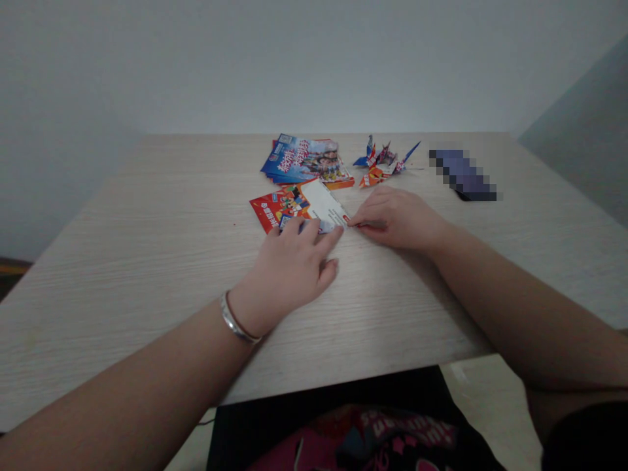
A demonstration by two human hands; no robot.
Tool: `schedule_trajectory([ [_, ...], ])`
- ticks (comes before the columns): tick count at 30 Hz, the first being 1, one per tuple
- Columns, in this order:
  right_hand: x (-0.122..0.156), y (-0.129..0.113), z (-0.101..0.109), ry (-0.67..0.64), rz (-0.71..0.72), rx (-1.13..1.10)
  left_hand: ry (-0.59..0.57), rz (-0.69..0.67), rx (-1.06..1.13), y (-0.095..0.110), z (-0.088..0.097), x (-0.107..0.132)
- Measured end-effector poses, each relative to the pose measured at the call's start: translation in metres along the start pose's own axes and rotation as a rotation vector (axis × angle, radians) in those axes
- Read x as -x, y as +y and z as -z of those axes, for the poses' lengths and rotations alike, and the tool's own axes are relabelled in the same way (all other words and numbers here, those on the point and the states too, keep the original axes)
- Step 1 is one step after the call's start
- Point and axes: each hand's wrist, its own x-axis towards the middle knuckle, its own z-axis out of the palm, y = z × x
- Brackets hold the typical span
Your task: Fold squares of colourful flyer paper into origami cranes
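A red, orange and white printed paper flyer [314, 196] lies on the table in front of me, with Chinese lettering and pictures on its face. My left hand [297, 265] rests on the flyer's near edge, fingers spread and pressing it down; a silver bangle circles that wrist. At the flyer's right corner, my right hand [395, 219] is closed in a pinch on the paper. The part between thumb and fingertips is mostly hidden. The fingertips of both hands are close to each other near this corner.
Behind the flyer is a stack of blue and red flyers [304, 160]. Several folded paper cranes [385, 160] stand beside it. A dark phone [461, 173], partly pixelated, lies at the right. The pale wooden table [147, 248] meets a wall at the back.
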Motion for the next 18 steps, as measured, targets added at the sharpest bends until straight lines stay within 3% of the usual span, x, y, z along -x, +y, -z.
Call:
schedule_trajectory([
  [6,-0.0036,0.0018,-0.0017,-0.009,0.134,0.071,-0.019,0.037,0.0,0.0027,0.001,0.0008],
  [18,-0.0057,-0.0045,-0.0024,-0.022,0.056,0.152,-0.005,0.065,-0.023,-0.0011,-0.0018,0.0055],
])
